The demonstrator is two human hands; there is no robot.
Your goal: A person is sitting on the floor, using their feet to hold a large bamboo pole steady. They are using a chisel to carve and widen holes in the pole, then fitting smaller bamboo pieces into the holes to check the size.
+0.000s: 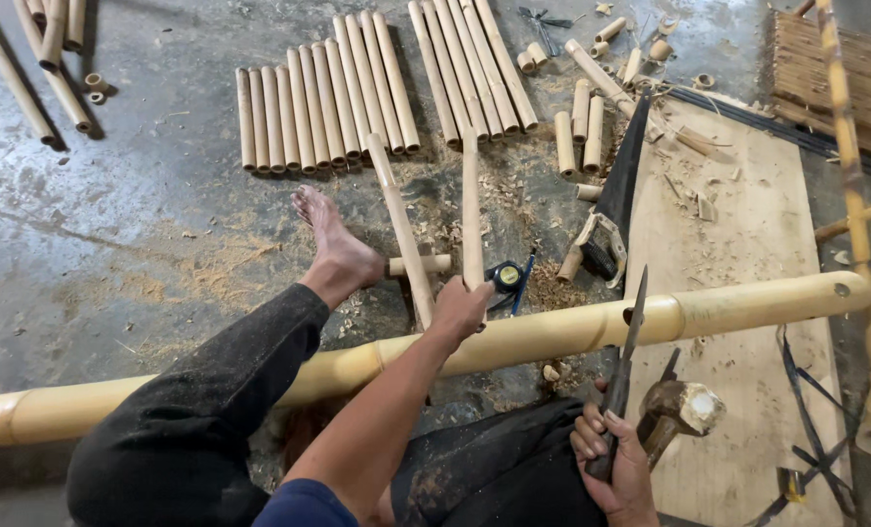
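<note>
A long thick yellow bamboo pole lies across my lap from lower left to right. My left hand reaches over it and closes on the near end of a thin bamboo stick lying on the floor. A second thin stick lies just left of it, beside my bare foot. My right hand grips the handle of a long dark knife whose blade points up against the thick pole. A mallet rests beside that hand.
Rows of cut bamboo sticks lie on the concrete floor ahead, with short offcuts and shavings. A handsaw and a tape measure lie near a plywood board. A bamboo frame stands at right.
</note>
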